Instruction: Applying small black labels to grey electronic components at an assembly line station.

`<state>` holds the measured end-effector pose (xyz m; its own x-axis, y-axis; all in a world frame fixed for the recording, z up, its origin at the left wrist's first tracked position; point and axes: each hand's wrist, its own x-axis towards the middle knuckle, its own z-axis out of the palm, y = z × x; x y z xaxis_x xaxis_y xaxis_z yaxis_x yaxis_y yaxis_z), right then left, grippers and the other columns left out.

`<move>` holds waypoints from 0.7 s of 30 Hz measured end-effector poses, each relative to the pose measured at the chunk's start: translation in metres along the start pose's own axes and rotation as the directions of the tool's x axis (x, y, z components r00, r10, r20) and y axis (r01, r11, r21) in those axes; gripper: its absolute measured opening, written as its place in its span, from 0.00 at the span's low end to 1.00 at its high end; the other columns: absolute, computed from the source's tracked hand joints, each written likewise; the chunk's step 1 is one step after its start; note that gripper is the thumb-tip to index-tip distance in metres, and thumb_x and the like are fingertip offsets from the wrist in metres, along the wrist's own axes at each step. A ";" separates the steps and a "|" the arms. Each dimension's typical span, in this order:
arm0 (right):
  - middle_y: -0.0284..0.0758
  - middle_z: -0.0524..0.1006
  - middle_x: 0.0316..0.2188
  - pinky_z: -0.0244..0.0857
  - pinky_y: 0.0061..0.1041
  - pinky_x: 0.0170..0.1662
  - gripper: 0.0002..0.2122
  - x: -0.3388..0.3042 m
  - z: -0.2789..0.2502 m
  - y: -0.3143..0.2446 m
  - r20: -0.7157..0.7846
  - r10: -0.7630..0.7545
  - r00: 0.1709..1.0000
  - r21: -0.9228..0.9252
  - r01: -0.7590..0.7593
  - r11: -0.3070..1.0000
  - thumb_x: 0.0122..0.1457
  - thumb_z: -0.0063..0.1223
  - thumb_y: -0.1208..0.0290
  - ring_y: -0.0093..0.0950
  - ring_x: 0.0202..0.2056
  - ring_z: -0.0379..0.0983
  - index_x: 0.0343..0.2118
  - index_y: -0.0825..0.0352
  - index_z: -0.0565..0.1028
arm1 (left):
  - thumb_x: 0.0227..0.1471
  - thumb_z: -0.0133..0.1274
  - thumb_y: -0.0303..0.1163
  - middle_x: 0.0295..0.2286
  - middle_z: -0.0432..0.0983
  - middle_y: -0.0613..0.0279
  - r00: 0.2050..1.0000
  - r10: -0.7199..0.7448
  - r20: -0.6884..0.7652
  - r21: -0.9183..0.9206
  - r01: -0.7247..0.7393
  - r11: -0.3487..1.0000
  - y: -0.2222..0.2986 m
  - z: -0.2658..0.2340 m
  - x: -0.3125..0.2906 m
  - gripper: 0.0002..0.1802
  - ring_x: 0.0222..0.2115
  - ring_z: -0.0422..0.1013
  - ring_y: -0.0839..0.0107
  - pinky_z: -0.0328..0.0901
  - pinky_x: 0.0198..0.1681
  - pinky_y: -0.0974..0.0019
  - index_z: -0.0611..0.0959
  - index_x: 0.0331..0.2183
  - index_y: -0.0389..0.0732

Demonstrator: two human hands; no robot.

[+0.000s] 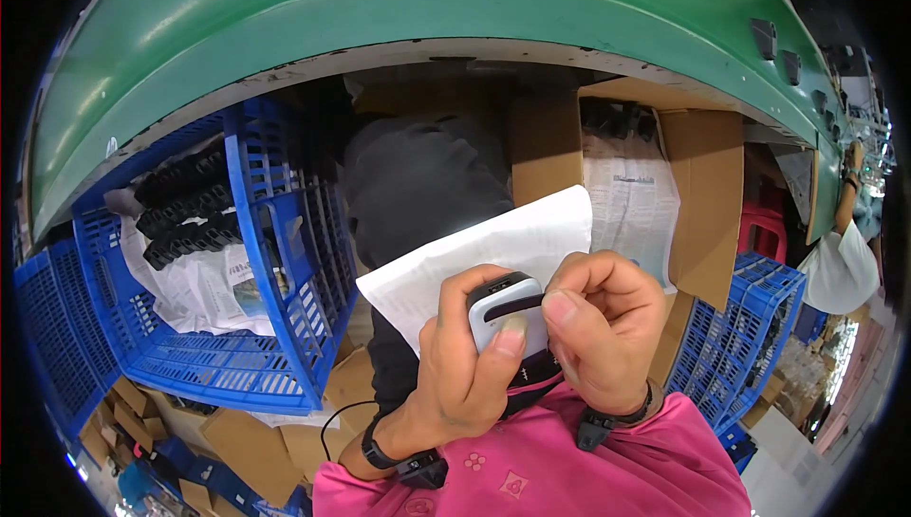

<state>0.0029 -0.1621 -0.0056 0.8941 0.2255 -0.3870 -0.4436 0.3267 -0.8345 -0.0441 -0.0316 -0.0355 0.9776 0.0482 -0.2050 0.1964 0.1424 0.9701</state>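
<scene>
My left hand [457, 356] is closed round a small silver-grey device [487, 332] with rounded corners, a black edge and a dark strip across its face. Its thumb presses on the silver face. At the device's right edge, by the end of the dark strip, my right hand [612, 327] is closed with thumb and index finger pinched together. Whatever may be between those fingertips is too small or hidden to make out. Under the device a white sheet [517, 232] lies over my dark-clad lap. Both wrists wear black bands with small dark units.
A green table [455, 5] spans the far side. Left stands a blue crate [249, 232] holding rows of black parts [190, 204] on paper. Right is an open cardboard box [707, 185] with newspaper and black parts, then another blue crate [735, 337], a red stool [762, 225] and another person's arm [847, 190].
</scene>
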 end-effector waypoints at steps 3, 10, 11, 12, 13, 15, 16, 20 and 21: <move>0.33 0.75 0.25 0.64 0.13 0.30 0.05 0.001 0.002 0.003 -0.013 0.007 1.000 -0.052 -0.007 0.999 0.53 0.55 0.81 0.13 0.26 0.69 0.31 0.75 0.72 | 0.55 0.44 0.34 0.30 0.74 0.47 1.000 0.001 -0.010 0.030 0.000 1.000 -0.003 -0.003 -0.001 0.22 0.28 0.72 0.63 0.66 0.33 0.64 0.63 0.47 0.29; 0.31 0.75 0.23 0.62 0.12 0.27 0.05 0.001 0.006 0.003 -0.039 -0.005 0.999 -0.116 0.000 0.993 0.53 0.56 0.80 0.12 0.24 0.68 0.29 0.74 0.73 | 0.54 0.42 0.32 0.31 0.74 0.45 0.999 0.050 -0.006 0.014 -0.050 0.999 -0.006 -0.006 0.001 0.21 0.29 0.72 0.60 0.66 0.34 0.63 0.64 0.46 0.28; 0.31 0.75 0.23 0.62 0.12 0.27 0.05 0.001 0.006 0.003 -0.039 -0.001 0.999 -0.118 -0.003 0.993 0.53 0.56 0.80 0.12 0.24 0.68 0.29 0.74 0.73 | 0.54 0.42 0.32 0.31 0.74 0.45 0.998 0.055 -0.002 0.001 -0.055 0.998 -0.006 -0.006 0.002 0.20 0.29 0.72 0.60 0.67 0.34 0.63 0.64 0.46 0.28; 0.31 0.75 0.23 0.62 0.12 0.27 0.05 0.001 0.005 0.003 -0.048 0.001 0.999 -0.124 -0.007 0.992 0.53 0.56 0.80 0.12 0.24 0.68 0.29 0.74 0.72 | 0.54 0.42 0.32 0.31 0.74 0.45 0.999 0.052 -0.004 -0.001 -0.052 0.999 -0.006 -0.006 0.002 0.20 0.29 0.72 0.60 0.67 0.34 0.63 0.64 0.46 0.28; 0.30 0.75 0.23 0.62 0.12 0.27 0.05 0.001 0.005 0.004 -0.055 0.004 0.998 -0.131 -0.012 0.991 0.53 0.56 0.80 0.12 0.24 0.68 0.29 0.74 0.72 | 0.54 0.42 0.31 0.31 0.74 0.45 0.999 0.052 0.001 0.005 -0.052 0.999 -0.006 -0.006 0.002 0.20 0.29 0.72 0.60 0.66 0.34 0.63 0.64 0.45 0.28; 0.31 0.75 0.23 0.62 0.12 0.27 0.05 0.003 0.005 0.005 -0.052 0.007 0.999 -0.113 -0.013 0.994 0.53 0.56 0.80 0.12 0.24 0.68 0.29 0.74 0.72 | 0.53 0.42 0.30 0.31 0.74 0.45 0.999 0.048 0.005 0.010 -0.048 0.999 -0.007 -0.007 0.003 0.20 0.28 0.72 0.60 0.66 0.34 0.63 0.64 0.45 0.27; 0.31 0.75 0.23 0.63 0.12 0.27 0.05 0.003 0.005 0.005 -0.049 0.005 0.999 -0.094 -0.010 0.996 0.53 0.57 0.80 0.12 0.24 0.68 0.29 0.74 0.72 | 0.53 0.42 0.30 0.31 0.74 0.45 0.998 0.059 0.007 0.007 -0.059 0.998 -0.007 -0.007 0.003 0.20 0.28 0.72 0.59 0.67 0.34 0.63 0.64 0.45 0.27; 0.31 0.75 0.24 0.63 0.12 0.28 0.05 0.003 0.005 0.005 -0.054 0.010 0.999 -0.092 -0.015 0.996 0.53 0.57 0.80 0.12 0.24 0.68 0.29 0.74 0.72 | 0.53 0.42 0.30 0.30 0.73 0.45 0.998 0.066 0.000 0.002 -0.066 0.998 -0.008 -0.006 0.003 0.20 0.28 0.72 0.59 0.67 0.33 0.63 0.64 0.45 0.27; 0.31 0.75 0.23 0.63 0.12 0.28 0.05 0.002 0.006 0.005 -0.055 0.005 0.998 -0.092 -0.010 0.996 0.53 0.57 0.80 0.12 0.24 0.68 0.29 0.74 0.72 | 0.53 0.42 0.30 0.30 0.73 0.45 0.998 0.064 -0.001 0.002 -0.064 0.998 -0.008 -0.006 0.003 0.20 0.28 0.72 0.59 0.67 0.33 0.63 0.64 0.45 0.27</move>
<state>0.0023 -0.1547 -0.0089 0.8940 0.1761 -0.4119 -0.4448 0.2387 -0.8632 -0.0431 -0.0265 -0.0446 0.9881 0.0582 -0.1424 0.1334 0.1375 0.9815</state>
